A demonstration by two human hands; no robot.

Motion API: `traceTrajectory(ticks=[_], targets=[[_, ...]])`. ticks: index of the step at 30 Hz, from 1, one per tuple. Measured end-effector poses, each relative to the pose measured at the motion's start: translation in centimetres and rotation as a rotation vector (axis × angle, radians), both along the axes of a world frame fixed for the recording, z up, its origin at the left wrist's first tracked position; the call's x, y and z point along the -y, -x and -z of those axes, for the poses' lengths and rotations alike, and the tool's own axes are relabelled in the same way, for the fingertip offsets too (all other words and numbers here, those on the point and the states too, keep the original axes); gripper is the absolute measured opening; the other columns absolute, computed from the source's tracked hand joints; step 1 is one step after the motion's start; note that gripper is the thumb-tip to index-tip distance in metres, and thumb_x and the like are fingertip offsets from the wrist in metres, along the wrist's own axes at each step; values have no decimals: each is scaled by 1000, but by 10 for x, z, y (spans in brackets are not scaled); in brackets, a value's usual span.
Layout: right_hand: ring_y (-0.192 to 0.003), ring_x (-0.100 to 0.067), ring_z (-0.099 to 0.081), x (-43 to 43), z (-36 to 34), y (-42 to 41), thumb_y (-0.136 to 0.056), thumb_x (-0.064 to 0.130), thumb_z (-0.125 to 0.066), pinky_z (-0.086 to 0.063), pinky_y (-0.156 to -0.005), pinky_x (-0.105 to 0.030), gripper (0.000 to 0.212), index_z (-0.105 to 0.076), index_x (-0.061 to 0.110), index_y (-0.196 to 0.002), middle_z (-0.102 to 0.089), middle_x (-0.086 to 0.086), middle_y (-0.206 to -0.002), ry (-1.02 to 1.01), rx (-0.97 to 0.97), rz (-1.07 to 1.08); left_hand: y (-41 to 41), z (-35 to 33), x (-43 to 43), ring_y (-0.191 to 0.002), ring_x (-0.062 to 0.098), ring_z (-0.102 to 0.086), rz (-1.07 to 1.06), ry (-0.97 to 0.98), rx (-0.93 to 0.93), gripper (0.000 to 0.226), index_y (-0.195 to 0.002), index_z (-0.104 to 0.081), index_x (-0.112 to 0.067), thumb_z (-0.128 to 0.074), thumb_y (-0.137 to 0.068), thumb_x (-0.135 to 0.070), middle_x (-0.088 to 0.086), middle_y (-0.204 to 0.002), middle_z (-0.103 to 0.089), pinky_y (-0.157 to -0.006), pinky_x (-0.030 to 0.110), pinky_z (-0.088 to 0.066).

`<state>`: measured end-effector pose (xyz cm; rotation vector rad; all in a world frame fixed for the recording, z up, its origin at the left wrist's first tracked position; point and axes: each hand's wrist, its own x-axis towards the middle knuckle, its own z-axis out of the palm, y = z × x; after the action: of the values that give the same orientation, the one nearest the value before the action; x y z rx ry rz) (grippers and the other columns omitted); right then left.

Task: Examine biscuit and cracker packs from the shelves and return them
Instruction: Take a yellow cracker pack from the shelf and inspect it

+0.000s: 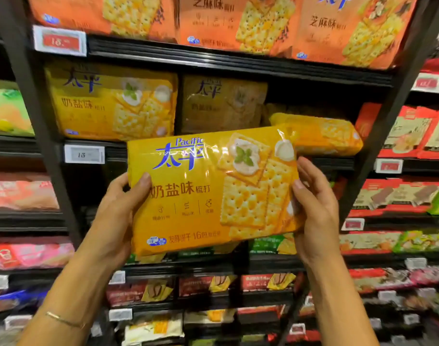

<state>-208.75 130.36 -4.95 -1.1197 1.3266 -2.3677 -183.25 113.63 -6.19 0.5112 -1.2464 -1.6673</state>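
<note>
A large yellow Pacific cracker pack (208, 193) is held up in front of the shelves, its printed face toward me and tilted slightly. My left hand (118, 218) grips its left edge, thumb on the front and fingers behind. My right hand (315, 208) holds the right edge, thumb on the front side and fingers curled behind. On the shelf behind stand two more yellow packs (113, 103), and another yellow pack (318, 133) lies on its side at the right of the same shelf.
Orange cracker packs (251, 23) fill the shelf above. A black shelf edge (238, 63) and dark uprights (31, 96) frame the bay. A white price tag (84, 154) sits below the yellow packs. Red and green snack packs (400, 193) line lower and side shelves.
</note>
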Motion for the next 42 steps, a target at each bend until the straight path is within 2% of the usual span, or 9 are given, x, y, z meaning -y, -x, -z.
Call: traceTrajectory(ticks=[5, 11, 15, 19, 24, 29, 34, 38, 42], targets=[[-121, -29, -68, -35, 50, -33, -94, 32, -64, -50, -108, -52, 50, -62, 11, -139, -71, -13, -131, -228, 174, -141, -21, 53, -39, -98, 35, -77, 27, -248, 31, 64, -142, -59, -18, -67, -86, -47, 18, -123, -75, -69, 48, -65], [-131, -43, -58, -77, 80, -50, -98, 27, -57, -39, -114, -67, 49, -58, 6, -142, -64, -22, -138, -257, 366, -215, -52, 87, -77, -112, 42, -72, 164, -386, 127, 65, -144, -60, -25, -59, -89, -61, 19, -130, -72, -77, 56, -63], [-131, -50, -55, -99, 98, -56, -97, 23, -57, -36, -114, -70, 46, -62, 4, -138, -64, -28, -135, -302, 470, -236, -57, 100, -103, -109, 43, -73, 142, -449, 124, 64, -136, -67, -21, -57, -88, -63, 22, -128, -72, -73, 54, -64], [-124, -48, -61, -118, 101, -42, -103, 18, -54, -43, -110, -66, 33, -68, 7, -131, -70, -25, -126, -357, 482, -210, -54, 110, -127, -106, 44, -74, 142, -535, 133, 60, -119, -79, -27, -55, -85, -71, 20, -124, -74, -70, 56, -63], [-101, -28, -73, -133, 90, -26, -86, 30, -66, -59, -89, -43, 48, -69, 11, -130, -73, -19, -122, -346, 399, -252, -39, 123, -151, -109, 43, -73, 127, -593, 94, 63, -116, -81, -28, -56, -84, -76, 19, -126, -74, -73, 58, -62], [-107, -30, -71, -141, 87, -11, -86, 31, -71, -56, -92, -46, 42, -72, 17, -126, -74, -15, -122, -306, 378, -347, -27, 129, -159, -110, 43, -73, 136, -607, 58, 61, -118, -79, -31, -55, -85, -76, 18, -127, -73, -75, 59, -61], [-111, -30, -71, -138, 85, -6, -77, 36, -75, -54, -100, -49, 49, -75, 18, -122, -75, -11, -119, -304, 508, -454, -20, 127, -161, -109, 43, -73, 123, -575, 52, 61, -119, -79, -32, -56, -84, -76, 17, -127, -74, -74, 59, -61], [-90, -24, -78, -136, 82, -4, -70, 41, -79, -64, -74, -39, 34, -84, 21, -96, -80, -6, -97, -336, 582, -570, -13, 122, -161, -107, 43, -74, 125, -585, 31, 59, -115, -81, -30, -53, -86, -74, 18, -124, -74, -72, 59, -61], [-90, -21, -78, -138, 79, -1, -73, 42, -81, -63, -73, -35, 31, -85, 22, -96, -81, -4, -97, -324, 579, -672, -8, 122, -161, -106, 43, -74, 127, -590, 44, 56, -115, -81, -29, -54, -90, -71, 17, -125, -74, -73, 59, -61]])
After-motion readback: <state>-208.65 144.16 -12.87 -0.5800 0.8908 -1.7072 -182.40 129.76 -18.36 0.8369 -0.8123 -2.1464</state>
